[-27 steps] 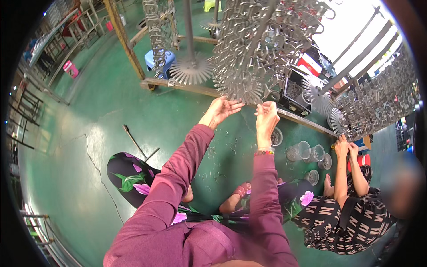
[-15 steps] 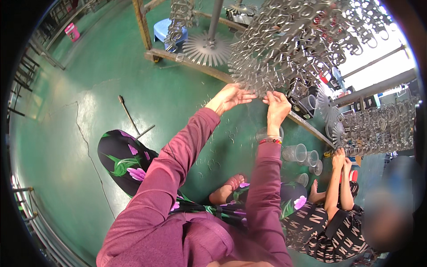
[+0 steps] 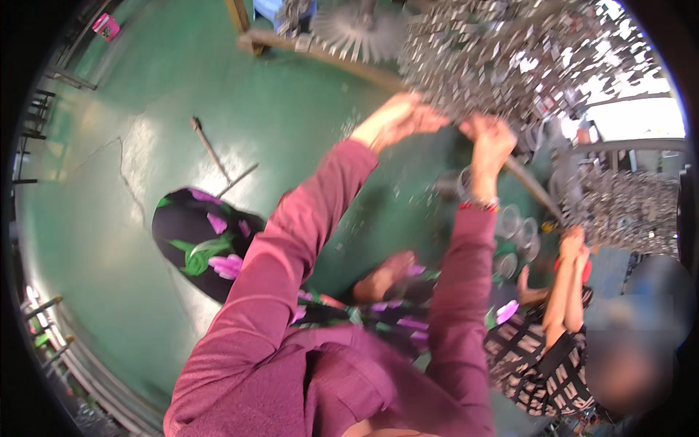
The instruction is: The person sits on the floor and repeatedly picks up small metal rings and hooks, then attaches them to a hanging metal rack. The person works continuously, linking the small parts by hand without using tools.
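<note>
A dense cluster of small silvery metal rings and clips (image 3: 502, 62) hangs in front of me, smeared by motion. My left hand (image 3: 405, 121) is at its lower left edge, fingers stretched out flat toward the pieces. Close by on the right, my right hand (image 3: 492, 143) has its fingers drawn together at the cluster's lower edge. Whatever lies between those fingertips is too small and blurred to make out.
Several clear plastic cups (image 3: 509, 221) stand on the green floor right of my feet. A co-worker (image 3: 542, 364) sits at right, hands at another hanging rack (image 3: 632, 211). A slotted metal disc (image 3: 358, 33) sits beyond a wooden beam (image 3: 328, 60). A metal rod tool (image 3: 211, 151) lies at left.
Both hands have shifted up and to the right in the picture, along the hanging cluster's lower edge. The whole view has swung and is now blurred.
</note>
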`<act>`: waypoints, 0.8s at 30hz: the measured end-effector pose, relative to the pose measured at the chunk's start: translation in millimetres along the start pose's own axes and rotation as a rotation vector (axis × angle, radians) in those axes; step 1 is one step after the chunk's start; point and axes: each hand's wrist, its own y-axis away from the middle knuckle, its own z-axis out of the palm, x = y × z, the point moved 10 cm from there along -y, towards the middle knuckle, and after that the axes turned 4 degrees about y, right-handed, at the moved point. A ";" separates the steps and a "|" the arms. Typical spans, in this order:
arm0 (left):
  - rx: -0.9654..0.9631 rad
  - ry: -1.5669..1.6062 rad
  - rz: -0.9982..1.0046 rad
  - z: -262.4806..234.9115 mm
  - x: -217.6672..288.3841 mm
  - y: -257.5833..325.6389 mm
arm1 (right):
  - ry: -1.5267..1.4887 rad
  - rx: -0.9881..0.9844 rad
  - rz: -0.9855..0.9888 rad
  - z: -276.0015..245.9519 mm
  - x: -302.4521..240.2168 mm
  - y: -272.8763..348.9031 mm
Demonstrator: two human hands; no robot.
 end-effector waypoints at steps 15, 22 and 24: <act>-0.150 -1.812 -0.293 -175.1 -135.1 90.9 | 0.333 0.111 -0.144 -16.4 -5.1 2.8; -0.256 -1.954 -0.125 -169.2 -160.0 109.6 | 0.334 0.201 -0.241 -28.4 -24.7 4.8; -0.278 -1.966 -0.101 -167.0 -162.3 115.0 | 0.396 0.202 -0.238 -30.6 -25.0 -0.5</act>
